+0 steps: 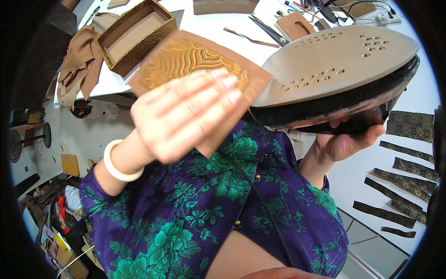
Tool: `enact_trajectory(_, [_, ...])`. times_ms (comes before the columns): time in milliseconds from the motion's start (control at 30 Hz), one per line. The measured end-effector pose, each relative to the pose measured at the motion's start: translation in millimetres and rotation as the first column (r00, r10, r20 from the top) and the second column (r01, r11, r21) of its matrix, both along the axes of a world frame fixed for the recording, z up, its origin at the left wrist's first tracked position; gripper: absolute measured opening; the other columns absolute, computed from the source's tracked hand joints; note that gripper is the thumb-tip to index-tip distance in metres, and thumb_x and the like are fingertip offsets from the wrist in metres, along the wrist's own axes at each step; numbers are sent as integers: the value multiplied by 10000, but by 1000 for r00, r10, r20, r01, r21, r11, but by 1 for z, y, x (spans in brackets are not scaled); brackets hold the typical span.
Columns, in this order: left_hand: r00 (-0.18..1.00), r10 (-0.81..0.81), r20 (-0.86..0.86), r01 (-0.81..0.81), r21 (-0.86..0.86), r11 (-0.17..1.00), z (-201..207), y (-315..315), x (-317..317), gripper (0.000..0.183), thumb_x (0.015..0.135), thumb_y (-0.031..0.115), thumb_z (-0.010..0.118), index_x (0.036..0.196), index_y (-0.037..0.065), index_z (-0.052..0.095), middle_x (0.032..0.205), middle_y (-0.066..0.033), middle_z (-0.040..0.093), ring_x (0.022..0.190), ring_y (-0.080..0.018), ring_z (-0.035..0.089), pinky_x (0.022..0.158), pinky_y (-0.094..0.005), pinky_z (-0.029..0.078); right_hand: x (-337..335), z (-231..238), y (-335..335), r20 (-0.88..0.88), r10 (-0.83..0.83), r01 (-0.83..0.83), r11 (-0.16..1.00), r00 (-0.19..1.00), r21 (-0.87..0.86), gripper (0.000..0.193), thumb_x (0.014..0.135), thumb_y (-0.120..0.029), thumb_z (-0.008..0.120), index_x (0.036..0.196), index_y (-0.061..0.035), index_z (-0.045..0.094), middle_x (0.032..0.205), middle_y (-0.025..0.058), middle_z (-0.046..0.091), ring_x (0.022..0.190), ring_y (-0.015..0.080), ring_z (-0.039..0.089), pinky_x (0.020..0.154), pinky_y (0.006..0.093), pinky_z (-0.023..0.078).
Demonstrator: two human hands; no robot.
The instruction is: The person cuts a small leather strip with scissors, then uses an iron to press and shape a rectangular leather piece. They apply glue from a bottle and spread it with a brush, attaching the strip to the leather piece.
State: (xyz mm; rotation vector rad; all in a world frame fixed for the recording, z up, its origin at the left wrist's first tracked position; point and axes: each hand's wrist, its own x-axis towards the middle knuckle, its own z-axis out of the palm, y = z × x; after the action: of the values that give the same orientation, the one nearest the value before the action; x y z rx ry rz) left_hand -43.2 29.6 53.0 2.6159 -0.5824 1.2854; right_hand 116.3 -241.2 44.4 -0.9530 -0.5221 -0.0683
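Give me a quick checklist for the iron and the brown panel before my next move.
1. Iron supported: ok, the right hand holds it from below.
2. Holed sole turned away from that hand: ok, it faces upward.
3. Sole cool: cannot tell, heat doesn't show.
4. Left hand securing the brown panel: cannot tell, its fingers lie across the patterned face, but its thumb is hidden.
5. Iron clear of the panel: cannot tell, tip and edge meet in this view.
6. Box free of hands: ok, neither hand is on it.
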Motion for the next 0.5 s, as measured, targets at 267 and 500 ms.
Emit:
enact_trajectory(267, [912,363,-190,-369,6,930,-98,14,41,497,846,2,653,1324,131,705,1400,-108,654,1354,-334,577,1169,-563,411,14,3,6,44,-98,100,993,994,-57,556,1030,-495,619,1218,28,615,913,124,725,570,143,624,471,240,492])
enact_trajectory(500, [736,101,-669,-245,-125,961,-91,15,38,811,771,425,875,1451,89,587,1530,-184,519,1465,-370,434,1215,-570,320,13,3,-5,-25,-153,149,980,988,-129,595,995,-579,629,1167,-9,630,809,96,701,576,134,600,541,215,491])
